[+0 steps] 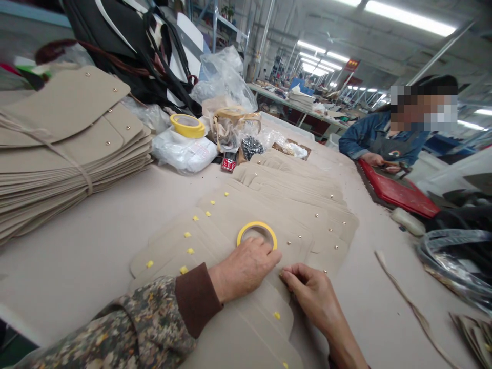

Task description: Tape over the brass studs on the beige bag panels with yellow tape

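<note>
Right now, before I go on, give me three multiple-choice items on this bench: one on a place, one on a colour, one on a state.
1. Where is the tape roll nearest the hands?
A. on the fanned beige panels
B. on the red tray
C. on the tied stack

2. What colour are the small tabs on the panels?
A. blue
B. yellow
C. red

3. How is the left hand?
A. raised in air
B. gripping scissors
C. resting on a panel

Answers: 1 A, it lies flat on them; 2 B, matching the tape; 3 C, fingers beside the roll.

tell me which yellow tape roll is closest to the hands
The thin yellow tape roll touching the left hand; the thicker roll sits far back on a white bag.
</note>
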`<action>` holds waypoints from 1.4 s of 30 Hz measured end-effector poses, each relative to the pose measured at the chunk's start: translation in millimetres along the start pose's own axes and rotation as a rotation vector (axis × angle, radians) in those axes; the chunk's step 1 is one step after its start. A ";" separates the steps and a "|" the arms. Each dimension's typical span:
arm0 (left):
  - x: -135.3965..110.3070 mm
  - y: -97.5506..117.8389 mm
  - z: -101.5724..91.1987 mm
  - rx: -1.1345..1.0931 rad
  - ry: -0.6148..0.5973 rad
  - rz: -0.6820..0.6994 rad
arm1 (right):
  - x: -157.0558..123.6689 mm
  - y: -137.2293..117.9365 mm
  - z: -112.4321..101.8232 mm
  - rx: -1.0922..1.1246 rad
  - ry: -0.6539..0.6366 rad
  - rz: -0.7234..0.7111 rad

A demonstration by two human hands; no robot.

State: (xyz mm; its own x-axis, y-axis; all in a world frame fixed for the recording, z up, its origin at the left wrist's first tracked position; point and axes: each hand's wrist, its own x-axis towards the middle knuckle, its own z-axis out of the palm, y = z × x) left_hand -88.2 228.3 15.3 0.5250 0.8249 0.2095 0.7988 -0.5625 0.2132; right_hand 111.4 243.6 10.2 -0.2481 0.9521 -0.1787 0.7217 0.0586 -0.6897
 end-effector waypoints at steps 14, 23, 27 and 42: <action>-1.8 0.8 -2.6 -0.014 -0.025 0.023 | -7.2 -2.8 10.3 -0.218 0.135 -0.109; -2.8 0.2 -4.2 0.000 -0.026 0.022 | -28.2 14.8 19.0 -0.165 0.234 -0.255; -4.3 0.4 -2.0 -0.009 -0.021 0.039 | -23.5 7.7 28.4 -0.280 0.314 -0.248; -12.8 -4.0 -12.0 -0.243 0.142 0.143 | -26.1 -3.5 1.8 -0.034 0.280 -0.330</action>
State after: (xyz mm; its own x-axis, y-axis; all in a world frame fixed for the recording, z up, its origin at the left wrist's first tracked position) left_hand -101.6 219.3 23.3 0.5668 0.7301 0.3817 0.6172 -0.6832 0.3901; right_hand 114.2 218.0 16.0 -0.2876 0.9252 0.2476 0.6552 0.3786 -0.6537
